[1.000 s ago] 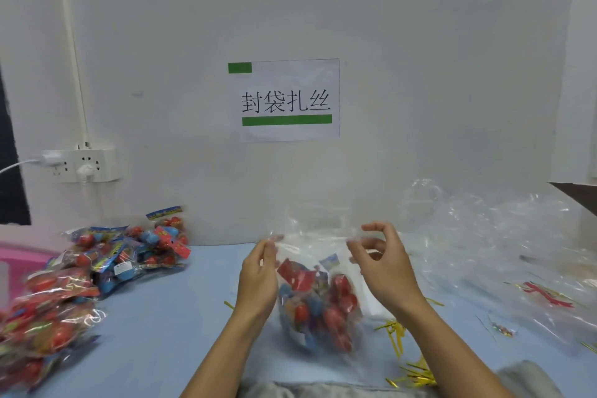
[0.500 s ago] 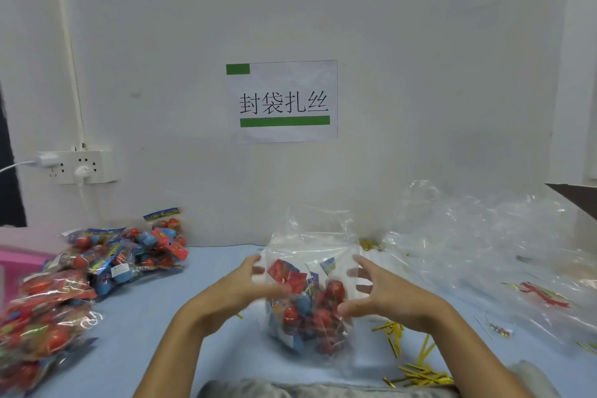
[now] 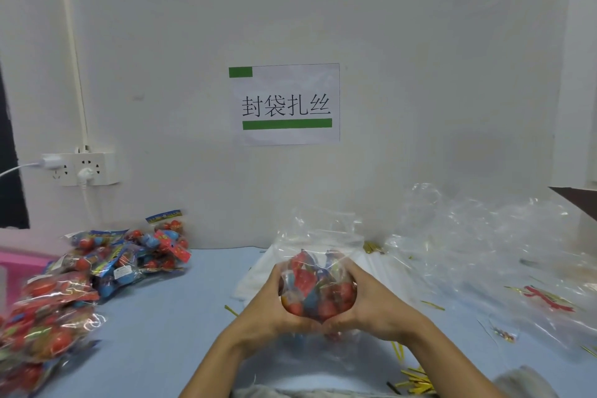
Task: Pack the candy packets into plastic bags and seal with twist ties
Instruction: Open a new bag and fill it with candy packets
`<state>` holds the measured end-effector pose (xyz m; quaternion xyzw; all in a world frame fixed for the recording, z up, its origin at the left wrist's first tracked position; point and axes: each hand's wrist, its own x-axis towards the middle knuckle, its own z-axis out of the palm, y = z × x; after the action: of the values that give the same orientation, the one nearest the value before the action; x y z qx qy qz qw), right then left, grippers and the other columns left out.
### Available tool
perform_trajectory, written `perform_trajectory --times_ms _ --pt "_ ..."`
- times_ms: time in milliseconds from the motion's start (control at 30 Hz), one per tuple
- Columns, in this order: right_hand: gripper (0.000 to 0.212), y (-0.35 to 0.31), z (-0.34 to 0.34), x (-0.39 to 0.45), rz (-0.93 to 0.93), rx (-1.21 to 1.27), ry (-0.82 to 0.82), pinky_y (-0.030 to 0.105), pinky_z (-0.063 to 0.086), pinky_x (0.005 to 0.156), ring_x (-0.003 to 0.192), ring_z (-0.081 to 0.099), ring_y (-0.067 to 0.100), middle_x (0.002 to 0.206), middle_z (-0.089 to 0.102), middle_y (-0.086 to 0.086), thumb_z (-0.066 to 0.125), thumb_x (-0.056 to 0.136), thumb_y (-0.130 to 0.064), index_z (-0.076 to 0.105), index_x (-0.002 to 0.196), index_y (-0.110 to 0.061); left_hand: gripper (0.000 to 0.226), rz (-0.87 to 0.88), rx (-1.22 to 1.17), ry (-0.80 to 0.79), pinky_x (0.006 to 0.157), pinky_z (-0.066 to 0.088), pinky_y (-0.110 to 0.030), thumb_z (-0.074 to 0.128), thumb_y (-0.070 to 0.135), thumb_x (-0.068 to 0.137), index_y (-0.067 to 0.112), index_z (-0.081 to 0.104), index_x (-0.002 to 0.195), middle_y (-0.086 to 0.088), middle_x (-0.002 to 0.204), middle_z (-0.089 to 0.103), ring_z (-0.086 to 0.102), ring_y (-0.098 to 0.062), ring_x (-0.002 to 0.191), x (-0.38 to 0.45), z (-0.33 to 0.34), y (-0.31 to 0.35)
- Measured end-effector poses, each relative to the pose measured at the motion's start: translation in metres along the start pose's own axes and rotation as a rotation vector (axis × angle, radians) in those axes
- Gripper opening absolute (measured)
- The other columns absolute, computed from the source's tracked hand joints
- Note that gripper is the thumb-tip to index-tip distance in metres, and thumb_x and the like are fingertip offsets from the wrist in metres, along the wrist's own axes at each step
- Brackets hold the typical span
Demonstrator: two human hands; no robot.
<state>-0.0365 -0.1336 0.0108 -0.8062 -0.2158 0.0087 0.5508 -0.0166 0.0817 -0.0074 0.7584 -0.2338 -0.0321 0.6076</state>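
Half a second ago both hands stood spread apart on either side of the plastic bag [image 3: 318, 284], fingers splayed and barely touching it; now they have closed in and cup its filled lower part, lifting it slightly off the blue surface [image 3: 155, 326]. The bundle of candy packets [image 3: 319, 296] inside, loose before, is now pressed into a tight ball between the palms.

The left hand [image 3: 274, 304] wraps the bag's left side, fingers curled round it, thumb toward the bottom. The right hand [image 3: 371, 304] mirrors it on the right side, and the two thumbs meet under the bag. Both forearms rise from the lower edge toward the centre. The empty top of the bag stands open and crumpled above the fingers.

To the right of the hands lies a large heap of clear empty bags [image 3: 478, 252], too tangled to count. To the left is a pile of filled bags of candy [image 3: 97, 271]; at least four show, the nearest blurred. Yellow twist ties [image 3: 416, 378] lie scattered near the right wrist, too many and too fine to count. One paper sign [image 3: 284, 104] hangs on the wall beyond the hands, and one power strip [image 3: 80, 168] is on the wall to the far left.
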Motion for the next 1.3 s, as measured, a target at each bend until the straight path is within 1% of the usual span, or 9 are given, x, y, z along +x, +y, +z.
perform_trajectory --times_ms 233,400,633,733,1000,1067,1167,1233,1300 --pt "0.113 -0.002 0.003 0.001 0.004 0.051 0.043 0.03 0.061 0.072 0.094 0.075 0.02 0.103 0.076 0.002 0.09 0.054 0.007 0.037 0.144 -0.037 0.093 0.029 -0.047 0.038 0.091 0.058 -0.038 0.095 0.008 0.052 0.039 0.051 0.128 0.001 0.114 0.072 0.07 -0.021 0.107 0.002 -0.003 0.001" --pt "0.098 -0.004 0.003 0.0 0.0 0.07 0.072 0.034 0.061 0.068 0.087 0.076 0.022 0.095 0.077 0.0 0.09 0.057 0.004 0.043 0.133 -0.037 0.08 0.014 -0.022 -0.032 0.097 0.055 -0.044 0.093 0.008 0.061 0.032 0.056 0.127 -0.003 0.118 0.071 0.068 -0.024 0.11 0.002 -0.002 0.001" --pt "0.113 -0.007 -0.015 -0.01 0.153 -0.146 -0.049 0.022 0.057 0.071 0.102 0.068 0.007 0.129 0.052 -0.006 0.093 0.067 -0.018 0.023 0.148 -0.053 0.093 -0.059 0.011 -0.018 0.09 0.058 -0.033 0.096 0.012 0.057 0.032 0.042 0.131 0.006 0.109 0.073 0.071 -0.017 0.104 -0.001 -0.011 -0.003" --pt "0.102 -0.007 -0.019 -0.012 0.205 -0.228 -0.01 0.036 0.061 0.078 0.096 0.069 0.014 0.125 0.052 -0.002 0.091 0.07 -0.021 0.029 0.144 -0.053 0.099 -0.111 0.081 -0.014 0.088 0.057 -0.026 0.098 0.02 0.053 0.038 0.036 0.128 0.008 0.112 0.069 0.07 -0.007 0.101 -0.002 -0.015 -0.003" --pt "0.05 0.002 -0.016 -0.001 0.092 -0.103 0.272 0.031 0.06 0.075 0.078 0.072 0.016 0.098 0.067 0.003 0.088 0.069 0.0 0.062 0.109 -0.017 0.08 -0.094 0.112 0.07 0.088 0.058 -0.03 0.096 0.028 0.052 0.028 0.056 0.121 0.0 0.114 0.068 0.07 -0.014 0.1 -0.005 -0.018 0.001" --pt "0.051 0.004 -0.019 -0.004 0.135 -0.122 0.192 0.035 0.061 0.081 0.086 0.071 0.019 0.101 0.066 0.003 0.088 0.071 -0.003 0.061 0.113 -0.012 0.08 -0.116 0.117 0.035 0.088 0.055 -0.024 0.092 0.039 0.053 0.032 0.053 0.123 0.003 0.118 0.065 0.066 -0.009 0.105 -0.007 -0.018 0.003" --pt "0.064 -0.003 -0.032 -0.009 0.224 -0.182 0.123 0.02 0.054 0.077 0.103 0.063 0.012 0.122 0.057 -0.003 0.079 0.081 -0.008 0.049 0.134 -0.027 0.071 -0.102 0.067 0.078 0.092 0.048 -0.019 0.075 0.066 0.065 0.034 0.056 0.125 0.01 0.123 0.064 0.061 -0.001 0.11 -0.007 -0.016 0.008" --pt "0.067 -0.014 -0.042 -0.01 0.173 -0.181 0.255 0.019 0.051 0.079 0.111 0.058 0.014 0.126 0.054 -0.005 0.061 0.086 0.005 0.044 0.143 -0.025 0.058 -0.095 0.007 0.14 0.101 0.045 -0.029 0.056 0.072 0.083 0.03 0.063 0.122 0.01 0.12 0.068 0.062 -0.008 0.113 -0.004 -0.015 0.013" --pt "0.062 -0.027 -0.046 -0.01 0.043 -0.131 0.499 0.015 0.049 0.077 0.112 0.061 0.016 0.126 0.06 -0.003 0.051 0.085 0.012 0.053 0.138 -0.019 0.05 -0.093 -0.045 0.163 0.092 0.05 -0.031 0.049 0.063 0.092 0.023 0.071 0.111 0.005 0.107 0.073 0.068 -0.014 0.099 -0.002 -0.016 0.016"
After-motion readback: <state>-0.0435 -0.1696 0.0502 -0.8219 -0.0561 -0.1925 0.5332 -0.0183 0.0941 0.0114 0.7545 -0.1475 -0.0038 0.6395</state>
